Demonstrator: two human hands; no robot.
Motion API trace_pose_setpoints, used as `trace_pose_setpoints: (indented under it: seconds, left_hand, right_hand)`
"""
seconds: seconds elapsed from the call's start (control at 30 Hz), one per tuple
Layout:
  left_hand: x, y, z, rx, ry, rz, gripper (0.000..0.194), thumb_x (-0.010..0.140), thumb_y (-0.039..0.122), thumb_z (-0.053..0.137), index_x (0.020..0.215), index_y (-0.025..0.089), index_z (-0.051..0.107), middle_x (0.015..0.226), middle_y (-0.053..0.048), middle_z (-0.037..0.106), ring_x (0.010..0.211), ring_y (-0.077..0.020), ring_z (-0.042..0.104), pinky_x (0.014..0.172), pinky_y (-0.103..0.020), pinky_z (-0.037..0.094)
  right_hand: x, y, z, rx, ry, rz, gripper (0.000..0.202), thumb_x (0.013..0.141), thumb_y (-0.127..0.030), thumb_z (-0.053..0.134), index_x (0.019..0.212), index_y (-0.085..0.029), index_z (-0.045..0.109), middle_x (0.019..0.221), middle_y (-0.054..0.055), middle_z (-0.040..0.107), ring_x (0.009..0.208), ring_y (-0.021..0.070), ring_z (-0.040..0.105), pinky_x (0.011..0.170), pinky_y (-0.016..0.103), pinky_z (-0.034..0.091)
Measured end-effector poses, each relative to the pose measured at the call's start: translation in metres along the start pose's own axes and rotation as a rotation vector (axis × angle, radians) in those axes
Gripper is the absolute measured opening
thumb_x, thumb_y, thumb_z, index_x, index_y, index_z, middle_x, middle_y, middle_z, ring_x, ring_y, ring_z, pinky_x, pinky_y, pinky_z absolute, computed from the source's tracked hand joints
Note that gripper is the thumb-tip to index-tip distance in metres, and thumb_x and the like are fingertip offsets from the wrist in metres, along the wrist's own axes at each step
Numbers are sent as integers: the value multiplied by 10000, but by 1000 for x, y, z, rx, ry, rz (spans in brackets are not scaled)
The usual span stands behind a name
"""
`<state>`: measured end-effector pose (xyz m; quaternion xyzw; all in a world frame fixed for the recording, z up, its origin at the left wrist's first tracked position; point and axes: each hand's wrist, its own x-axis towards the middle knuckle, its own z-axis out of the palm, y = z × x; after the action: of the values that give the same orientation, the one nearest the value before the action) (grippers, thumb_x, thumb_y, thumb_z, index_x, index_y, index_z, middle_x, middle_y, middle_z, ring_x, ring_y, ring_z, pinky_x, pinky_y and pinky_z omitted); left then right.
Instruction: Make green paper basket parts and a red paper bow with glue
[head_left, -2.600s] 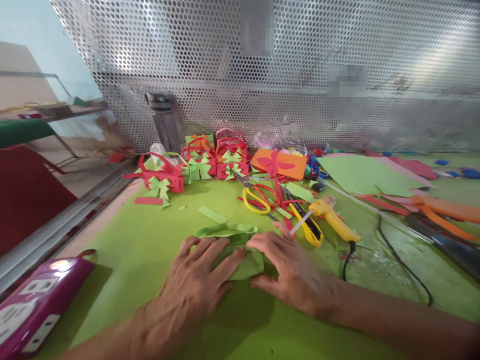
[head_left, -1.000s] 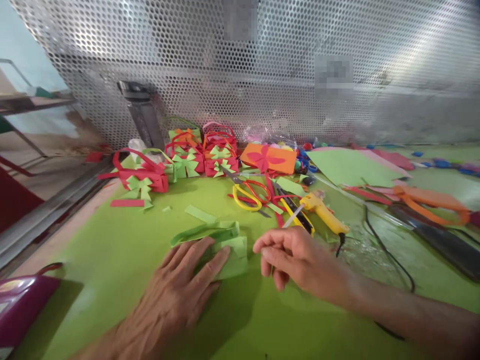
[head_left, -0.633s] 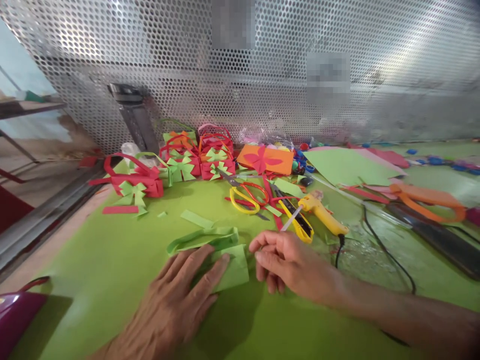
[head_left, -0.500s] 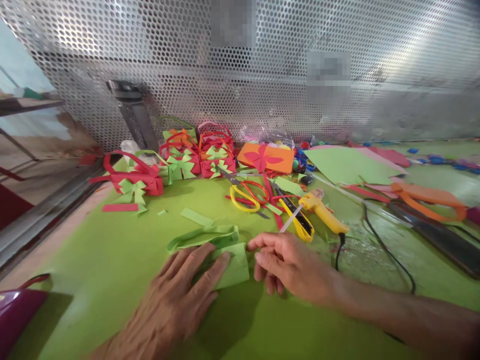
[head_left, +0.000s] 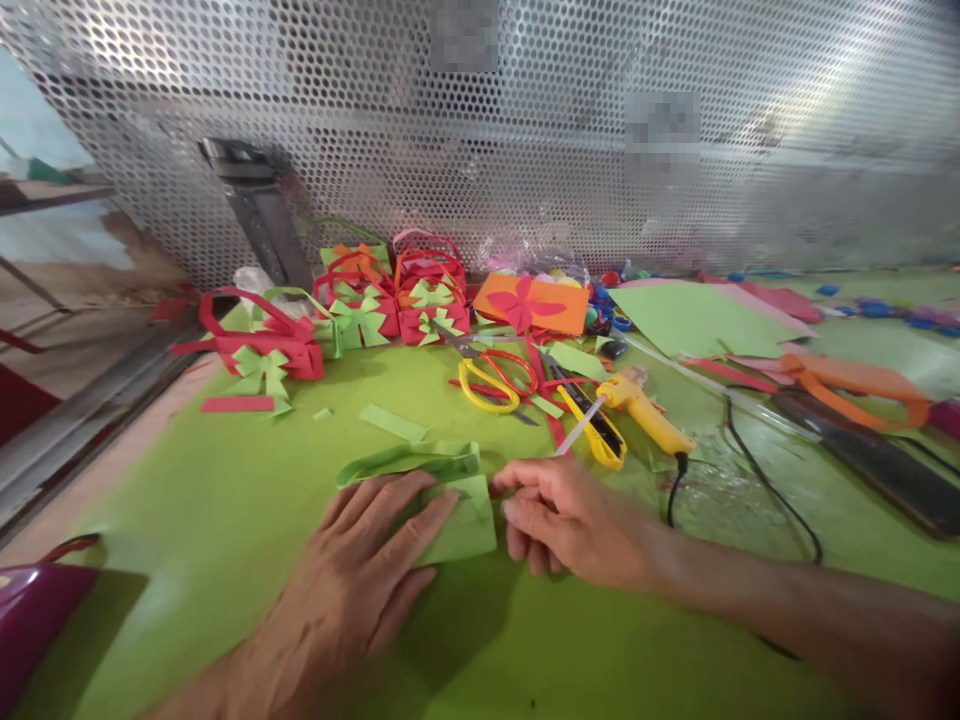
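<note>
A small light-green paper basket [head_left: 465,520] with a darker green handle [head_left: 412,460] lies in front of me on the green table. My left hand [head_left: 360,570] rests flat over its left part, fingers stretched out and pressing it down; what is beneath the palm is hidden. At the basket's right edge is my right hand [head_left: 570,515], its fingers curled and thumb close to the index finger. The index fingertip is beside or touching that edge, and I cannot make out anything between the fingers.
Behind are scissors [head_left: 499,385], a yellow cutter [head_left: 600,440], a yellow glue gun [head_left: 645,415] with a black cord, and paper scraps. Finished red baskets [head_left: 300,355] with green bows, an orange one [head_left: 566,308] and a dark bottle [head_left: 262,220] line the metal mesh. Green sheets [head_left: 697,320] lie right.
Both hands keep nearly the same pose on and beside the green basket. The whole view has shifted slightly, so things on the table appear a little higher.
</note>
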<state>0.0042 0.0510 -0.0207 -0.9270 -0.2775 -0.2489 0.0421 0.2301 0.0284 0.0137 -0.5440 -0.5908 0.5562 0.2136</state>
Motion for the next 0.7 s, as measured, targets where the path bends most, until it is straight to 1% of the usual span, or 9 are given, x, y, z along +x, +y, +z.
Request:
trace_pose_setpoints:
  seconds: [0.13, 0.27, 0.4, 0.5, 0.6, 0.7]
  left_hand:
    - [2, 3, -2, -17, -13, -71, 401, 842, 269, 504, 1241, 239, 486, 1147, -80, 583, 1033, -245, 522, 851, -393, 412]
    - [4, 5, -3, -63, -40, -111, 378, 835, 279, 521, 1211, 245, 499, 1144, -77, 566, 1028, -250, 505, 845, -408, 407]
    - [6, 4, -3, -105, -29, -147, 376, 830, 296, 525, 1205, 270, 506, 1137, -65, 568, 1034, -248, 505, 848, -411, 426]
    - [7, 4, -2, -112, -8, -138, 377, 821, 287, 537, 1197, 270, 520, 1136, -62, 578, 1030, -243, 521, 841, -399, 446]
    - [7, 5, -2, -96, -2, -100, 387, 812, 255, 543, 1198, 259, 521, 1138, -61, 590, 1020, -234, 540, 829, -383, 458]
    - [6, 5, 0, -65, -2, -80, 372, 808, 263, 542, 1180, 250, 541, 1122, -58, 608, 996, -228, 561, 819, -374, 461]
  right_hand:
    - [0, 2, -2, 3, -42, -11, 172, 866, -172, 397, 968, -153, 533, 635, -13, 598, 463, 61, 528, 412, 150, 398]
    - [0, 3, -4, 4, -55, -11, 107, 850, -168, 403, 832, -170, 508, 593, -34, 570, 441, 61, 521, 388, 144, 382]
    - [2, 2, -4, -7, -66, -16, 116, 842, -165, 402, 775, -174, 497, 585, -34, 572, 424, 55, 513, 373, 137, 367]
    - [4, 3, -4, 8, -58, -25, 136, 846, -165, 386, 754, -172, 486, 590, -25, 576, 434, 57, 518, 381, 138, 371]
    - [3, 2, -3, 13, -38, -30, 131, 856, -173, 369, 797, -175, 486, 593, -26, 571, 442, 63, 518, 392, 145, 379]
    - [1, -3, -2, -76, -31, -22, 147, 855, -179, 369, 743, -180, 464, 572, -28, 557, 429, 62, 493, 394, 153, 359]
